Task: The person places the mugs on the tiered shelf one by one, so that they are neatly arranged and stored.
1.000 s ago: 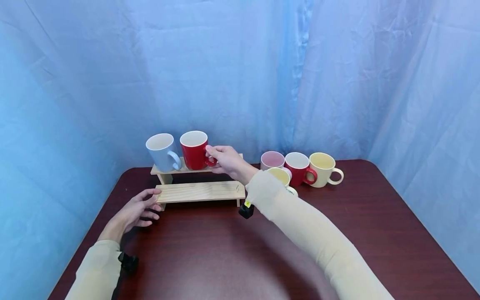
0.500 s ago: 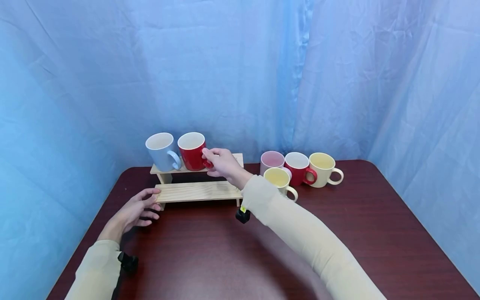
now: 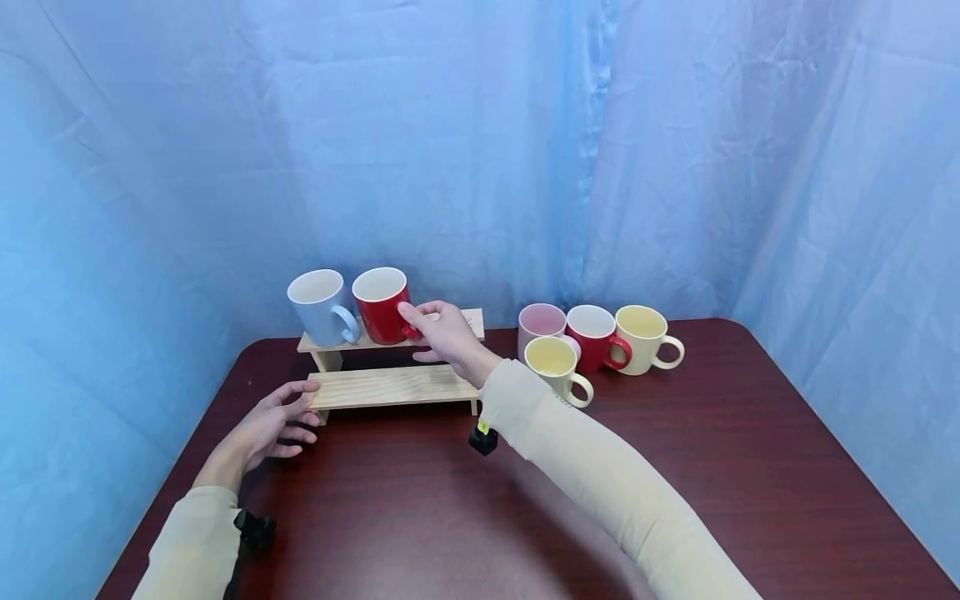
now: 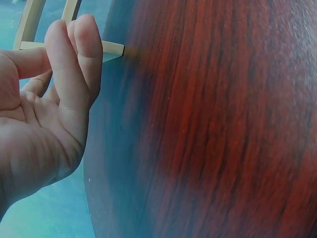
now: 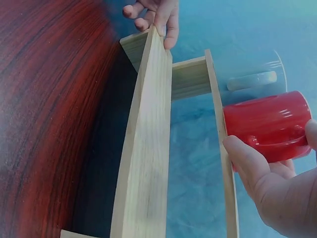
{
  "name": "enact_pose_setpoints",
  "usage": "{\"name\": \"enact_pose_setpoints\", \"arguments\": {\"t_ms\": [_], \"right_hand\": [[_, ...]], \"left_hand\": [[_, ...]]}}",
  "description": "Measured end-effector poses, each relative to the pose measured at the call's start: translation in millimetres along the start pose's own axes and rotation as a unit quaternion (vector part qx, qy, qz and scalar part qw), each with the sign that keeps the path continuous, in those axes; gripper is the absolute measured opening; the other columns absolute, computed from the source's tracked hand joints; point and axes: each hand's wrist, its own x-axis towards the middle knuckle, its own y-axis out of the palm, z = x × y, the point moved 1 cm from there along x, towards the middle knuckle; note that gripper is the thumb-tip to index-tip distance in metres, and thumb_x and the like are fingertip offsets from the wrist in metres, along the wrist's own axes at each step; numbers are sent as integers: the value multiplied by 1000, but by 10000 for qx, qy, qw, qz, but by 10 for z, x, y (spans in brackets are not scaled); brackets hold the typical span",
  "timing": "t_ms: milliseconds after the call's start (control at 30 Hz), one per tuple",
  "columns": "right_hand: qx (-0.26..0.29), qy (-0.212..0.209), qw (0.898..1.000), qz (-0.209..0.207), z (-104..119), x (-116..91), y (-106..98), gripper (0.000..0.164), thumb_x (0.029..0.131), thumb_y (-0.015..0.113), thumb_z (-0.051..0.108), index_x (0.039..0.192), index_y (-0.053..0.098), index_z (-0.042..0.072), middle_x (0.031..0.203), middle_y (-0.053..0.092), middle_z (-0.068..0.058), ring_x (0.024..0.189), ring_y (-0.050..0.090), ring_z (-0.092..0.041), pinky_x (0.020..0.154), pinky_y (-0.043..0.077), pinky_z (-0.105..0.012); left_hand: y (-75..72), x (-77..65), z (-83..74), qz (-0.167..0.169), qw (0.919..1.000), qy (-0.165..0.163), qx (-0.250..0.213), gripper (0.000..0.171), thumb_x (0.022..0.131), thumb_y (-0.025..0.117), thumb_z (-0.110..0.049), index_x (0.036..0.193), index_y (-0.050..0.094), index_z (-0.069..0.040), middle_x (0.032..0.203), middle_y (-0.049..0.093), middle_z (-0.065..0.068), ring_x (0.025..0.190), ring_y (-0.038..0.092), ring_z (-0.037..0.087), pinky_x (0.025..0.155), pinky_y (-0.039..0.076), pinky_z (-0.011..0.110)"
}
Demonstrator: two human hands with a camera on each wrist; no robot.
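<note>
My right hand pinches the handle side of a red mug with a white inside. The mug stands upright on the upper tier of a two-tier wooden shelf, beside a light blue mug. In the right wrist view, my fingers lie around the handle of the red mug, its base against the upper plank. My left hand grips the left end of the lower plank with thumb and forefinger, the other fingers spread loosely. In the left wrist view, the left hand hides most of the shelf.
Right of the shelf a pink mug, another red mug, a yellow mug and a second yellow mug stand close together on the dark red table. Blue curtains hang behind and at both sides.
The red mug has moved slightly left along the upper tier, toward the light blue mug, with my right hand on it. My left hand stays at the shelf's end.
</note>
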Motion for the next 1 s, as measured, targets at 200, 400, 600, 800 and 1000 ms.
{"name": "enact_pose_setpoints", "arguments": {"t_ms": [200,400,600,800,1000], "right_hand": [[-115,-39,9999,-78,-22,-5,22,53,93,73,45,128,58,8,124,64,-12,109,68,-30,87,57,-49],[-135,-56,9999,-48,-32,-5,5,56,93,72,46,131,57,8,123,63,-10,118,63,-35,88,57,-48],[-300,-2,9995,44,-24,-29,-71,62,93,72,48,138,50,11,126,62,-9,120,62,-34,91,56,-47],[-441,-147,9988,118,22,-81,-186,59,96,70,42,142,48,12,129,62,-11,119,62,-34,99,51,-47],[-697,-575,9957,211,147,-177,-441,51,99,67,34,142,52,10,135,60,-12,127,57,-35,103,48,-48]], "left_hand": [[-21,-9,15,-31,10000,-39,-32,49,108,49,-39,152,35,-22,103,65,9,84,70,23,63,57,36],[-19,-3,9,-32,10000,-59,-34,50,107,49,-39,152,35,-22,104,65,11,84,70,24,63,57,36],[4,11,-3,-3,10000,-53,-36,51,107,49,-41,152,35,-23,105,65,11,85,70,24,63,57,35],[-7,6,-9,-12,10000,-44,19,50,108,48,-39,153,34,-22,106,64,11,85,70,24,64,58,36],[-4,-2,-16,-30,10000,-37,34,50,108,48,-39,153,34,-22,106,64,12,84,70,24,64,58,36]]}}
